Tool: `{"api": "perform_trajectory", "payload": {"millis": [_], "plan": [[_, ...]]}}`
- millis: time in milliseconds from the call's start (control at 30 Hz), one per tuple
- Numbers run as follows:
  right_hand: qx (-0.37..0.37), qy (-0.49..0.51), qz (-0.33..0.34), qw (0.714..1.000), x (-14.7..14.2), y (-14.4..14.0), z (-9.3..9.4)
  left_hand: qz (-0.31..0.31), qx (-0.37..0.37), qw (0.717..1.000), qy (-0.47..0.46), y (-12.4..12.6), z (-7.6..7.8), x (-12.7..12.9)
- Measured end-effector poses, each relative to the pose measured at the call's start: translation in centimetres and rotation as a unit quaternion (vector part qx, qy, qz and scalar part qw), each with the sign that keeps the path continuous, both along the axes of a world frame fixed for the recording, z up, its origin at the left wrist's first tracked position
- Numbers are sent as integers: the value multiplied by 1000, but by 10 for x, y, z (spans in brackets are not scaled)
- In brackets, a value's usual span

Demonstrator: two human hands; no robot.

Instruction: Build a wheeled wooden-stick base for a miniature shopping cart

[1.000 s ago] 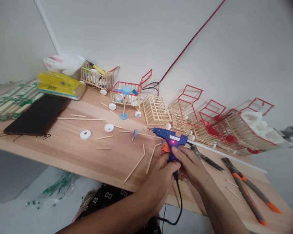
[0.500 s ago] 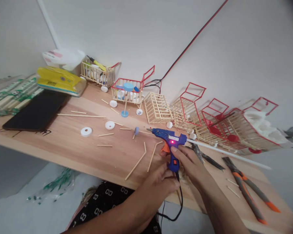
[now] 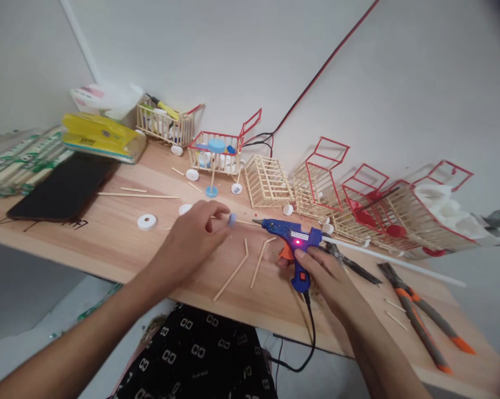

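Note:
My right hand [image 3: 322, 271] is wrapped round the grip of a blue glue gun [image 3: 285, 228], a finger by its orange trigger. The gun's red light glows, and a long white glue stick [image 3: 395, 260] runs out of its back. Its nozzle points left, close to a thin wooden stick [image 3: 248, 223] that meets a small blue bottle cap [image 3: 232, 219]. My left hand [image 3: 192, 244] is at that cap with thumb and fingers curved apart; whether they touch it cannot be made out. Two bent stick pieces [image 3: 233, 271] lie between my hands.
Small wooden-stick carts [image 3: 269, 183], several with red handles, line the wall. White caps [image 3: 147, 222] and loose sticks lie about the table [image 3: 121, 244]. Orange-handled pliers [image 3: 416, 310] are at the right; a black phone [image 3: 62, 188] and a yellow pack [image 3: 102, 138] at the left.
My left hand has left the glue gun and moved left and up to the blue cap. The glue gun stays almost where it was in my right hand.

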State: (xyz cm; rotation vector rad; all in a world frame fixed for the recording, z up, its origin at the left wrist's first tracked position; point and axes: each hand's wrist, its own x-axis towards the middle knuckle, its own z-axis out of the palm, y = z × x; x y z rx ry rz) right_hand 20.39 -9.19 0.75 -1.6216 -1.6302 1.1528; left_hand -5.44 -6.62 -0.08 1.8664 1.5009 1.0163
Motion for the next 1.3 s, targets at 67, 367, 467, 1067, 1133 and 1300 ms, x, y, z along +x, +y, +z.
{"api": "perform_trajectory", "payload": {"millis": [67, 367, 467, 1067, 1133, 1300], "plan": [[-8, 31, 0, 999, -1, 1, -2, -30, 36, 998, 47, 21, -3, -10], [-13, 39, 0, 999, 0, 7, 3, -138, 44, 981, 130, 52, -12, 1], [-24, 51, -10, 998, 2, 11, 4, -144, 36, 980, 134, 52, -8, 4], [3, 3, 34, 999, 13, 38, 22, -207, 176, 949, 161, 46, 3, 11], [0, 1, 47, 999, 17, 44, 26, -211, 199, 943, 163, 48, 7, 11], [-77, 13, 69, 995, 26, 59, 31, -226, 231, 927, 189, 54, 10, 14]]}}
